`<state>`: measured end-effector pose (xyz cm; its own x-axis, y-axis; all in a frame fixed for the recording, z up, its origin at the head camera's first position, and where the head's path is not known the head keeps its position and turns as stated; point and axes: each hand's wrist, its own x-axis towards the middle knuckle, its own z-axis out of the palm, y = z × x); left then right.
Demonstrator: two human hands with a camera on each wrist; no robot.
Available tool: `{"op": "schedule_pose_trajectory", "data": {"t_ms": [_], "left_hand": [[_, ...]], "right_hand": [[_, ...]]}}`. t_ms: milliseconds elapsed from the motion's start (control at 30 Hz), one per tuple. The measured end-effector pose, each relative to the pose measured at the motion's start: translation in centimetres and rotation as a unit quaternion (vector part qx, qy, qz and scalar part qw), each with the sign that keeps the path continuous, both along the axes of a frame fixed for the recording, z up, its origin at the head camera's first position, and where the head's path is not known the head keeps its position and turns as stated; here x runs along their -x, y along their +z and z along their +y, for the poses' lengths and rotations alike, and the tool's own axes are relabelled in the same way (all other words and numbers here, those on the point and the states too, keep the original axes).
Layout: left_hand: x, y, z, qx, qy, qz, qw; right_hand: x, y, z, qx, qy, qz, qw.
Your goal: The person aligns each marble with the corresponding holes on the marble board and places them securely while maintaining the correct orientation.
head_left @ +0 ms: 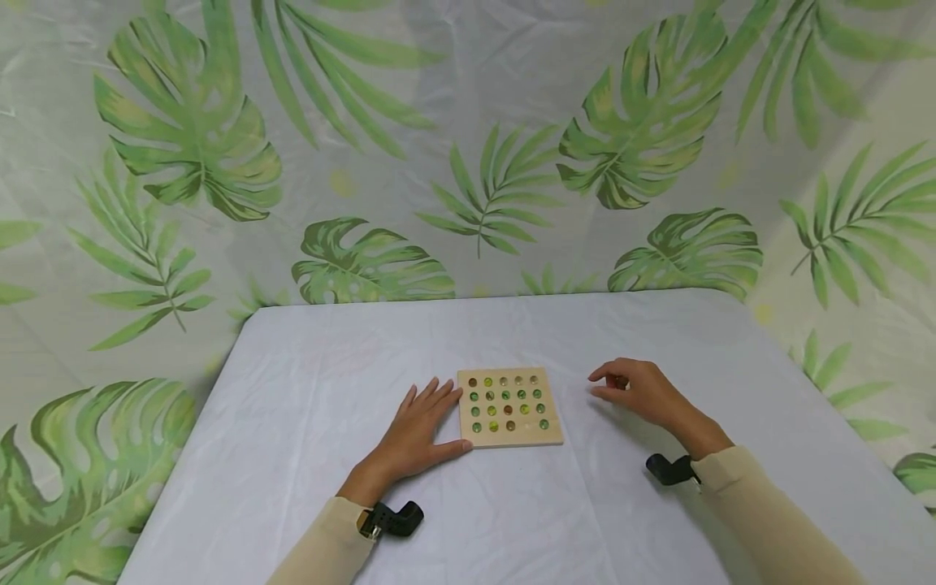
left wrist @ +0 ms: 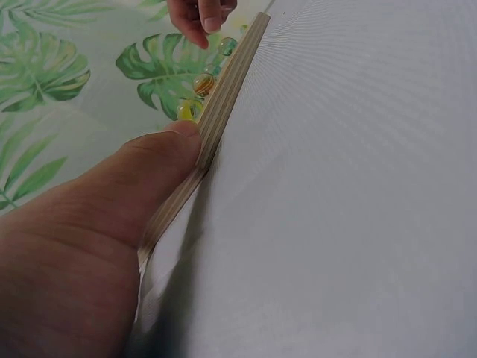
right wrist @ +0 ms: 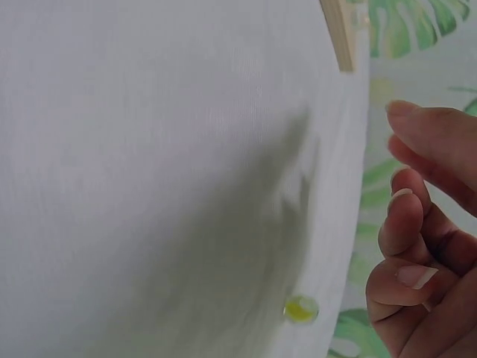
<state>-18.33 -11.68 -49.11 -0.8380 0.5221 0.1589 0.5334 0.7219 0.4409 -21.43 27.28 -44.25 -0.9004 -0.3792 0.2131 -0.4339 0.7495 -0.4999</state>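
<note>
A square wooden board lies on the white cloth, its rows of hollows filled with glass marbles in green, yellow, brown and clear. One spot in the front row, second from the right, shows no marble. My left hand lies flat at the board's left side, fingers spread, its thumb against the front left corner. To the right of the board my right hand hovers over the cloth with loosely curled fingers, nothing visible between them. Below it in the right wrist view sits a yellow-green marble.
White cloth covers the table. Behind it hangs a leaf-patterned curtain along the far edge. Dark wrist cameras are strapped to both wrists, over cream sleeves.
</note>
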Motion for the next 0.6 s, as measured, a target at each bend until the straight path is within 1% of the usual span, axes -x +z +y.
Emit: {"op": "schedule_pose_trajectory", "data": {"t_ms": [233, 400, 500, 600], "left_hand": [[0.1, 0.0, -0.1, -0.005, 0.0, 0.008, 1.0], [-0.2, 0.1, 0.0, -0.01, -0.001, 0.0, 1.0], [-0.2, 0.1, 0.1, -0.008, -0.001, 0.001, 1.0], [-0.1, 0.1, 0.0, -0.007, 0.0, 0.003, 1.0]], "right_hand": [[0.1, -0.3, 1.2, 0.01, -0.011, 0.001, 1.0], [0.1, -0.7, 2.0, 0.001, -0.029, -0.017, 0.999], [0.0, -0.6, 2.5, -0.004, -0.039, -0.025, 0.999], [0.1, -0.4, 2.9, -0.002, -0.041, -0.02, 0.999]]}}
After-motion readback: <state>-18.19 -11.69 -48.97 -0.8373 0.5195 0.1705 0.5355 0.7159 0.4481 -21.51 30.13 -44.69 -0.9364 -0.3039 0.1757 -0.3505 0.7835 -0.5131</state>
